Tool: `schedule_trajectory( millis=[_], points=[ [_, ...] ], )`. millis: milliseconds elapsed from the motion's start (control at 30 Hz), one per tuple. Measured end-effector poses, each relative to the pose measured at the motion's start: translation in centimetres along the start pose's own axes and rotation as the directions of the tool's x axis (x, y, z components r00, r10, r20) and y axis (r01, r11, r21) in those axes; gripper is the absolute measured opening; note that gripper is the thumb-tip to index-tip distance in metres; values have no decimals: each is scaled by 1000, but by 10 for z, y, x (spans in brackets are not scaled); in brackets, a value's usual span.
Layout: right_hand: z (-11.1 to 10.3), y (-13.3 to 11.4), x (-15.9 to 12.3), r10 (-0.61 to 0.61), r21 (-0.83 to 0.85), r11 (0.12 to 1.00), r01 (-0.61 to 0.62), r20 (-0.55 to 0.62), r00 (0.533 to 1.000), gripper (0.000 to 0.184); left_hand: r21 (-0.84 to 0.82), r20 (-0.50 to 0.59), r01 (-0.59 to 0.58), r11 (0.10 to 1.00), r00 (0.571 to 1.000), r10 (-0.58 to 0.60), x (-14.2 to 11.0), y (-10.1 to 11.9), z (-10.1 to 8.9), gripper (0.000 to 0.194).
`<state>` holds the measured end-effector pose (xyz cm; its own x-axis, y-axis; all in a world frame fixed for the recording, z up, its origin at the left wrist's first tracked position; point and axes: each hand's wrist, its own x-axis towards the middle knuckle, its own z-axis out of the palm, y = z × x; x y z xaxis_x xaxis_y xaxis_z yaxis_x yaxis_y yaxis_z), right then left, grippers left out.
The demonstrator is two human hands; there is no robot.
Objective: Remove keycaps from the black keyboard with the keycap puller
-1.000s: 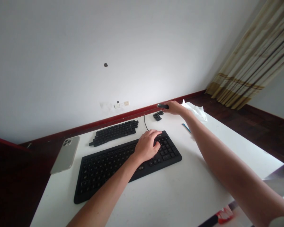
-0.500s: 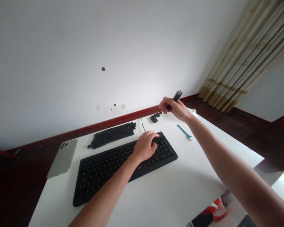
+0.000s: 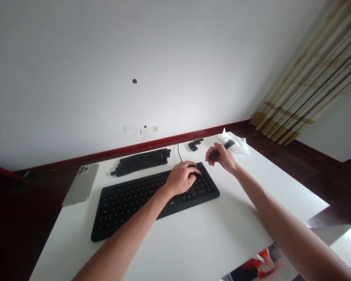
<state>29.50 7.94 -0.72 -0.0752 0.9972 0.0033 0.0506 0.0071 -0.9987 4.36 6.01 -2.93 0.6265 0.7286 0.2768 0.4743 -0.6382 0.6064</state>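
Note:
A black keyboard (image 3: 128, 203) lies on the white table (image 3: 210, 234). My left hand (image 3: 181, 178) rests curled on its right part, fingers pressing the keys. Just right of the keyboard's far corner, my right hand (image 3: 224, 158) pinches a slim black tool (image 3: 222, 150) that points up and to the right, its tip close to the keyboard's top right edge. Behind the keyboard lies a strip of loose black keycaps (image 3: 143, 160), and a small cluster of keycaps (image 3: 194, 144) sits further right.
A grey phone (image 3: 81, 183) lies face down at the table's left edge. Crumpled white tissue or plastic (image 3: 236, 141) sits at the far right corner. A thin black cable (image 3: 179, 151) runs off the back. Curtains (image 3: 310, 89) hang at right.
My right hand picked the black tool up from the far edge near the keycaps, lifted it, then brought it down and back toward the keyboard's right corner. The left hand stayed on the keyboard.

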Motion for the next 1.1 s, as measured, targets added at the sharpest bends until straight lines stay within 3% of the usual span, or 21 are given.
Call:
schedule_trajectory(
  millis=[367,667,867,1100],
  points=[
    [13,-2,-7,128,-161,981,-108,119,985,68,4,44,-22,1000,999,22,2,-2,-4,37],
    [16,-11,-12,161,-217,969,-120,183,970,56,-45,24,-30,999,999,31,2,0,-5,32],
    [18,-16,-17,52,-318,947,43,284,957,48,-99,-58,49,994,997,-55,2,3,-1,33],
    [20,-24,-22,-74,-483,833,269,384,920,38,-26,-47,-23,999,999,22,1,2,0,30]
  ],
)
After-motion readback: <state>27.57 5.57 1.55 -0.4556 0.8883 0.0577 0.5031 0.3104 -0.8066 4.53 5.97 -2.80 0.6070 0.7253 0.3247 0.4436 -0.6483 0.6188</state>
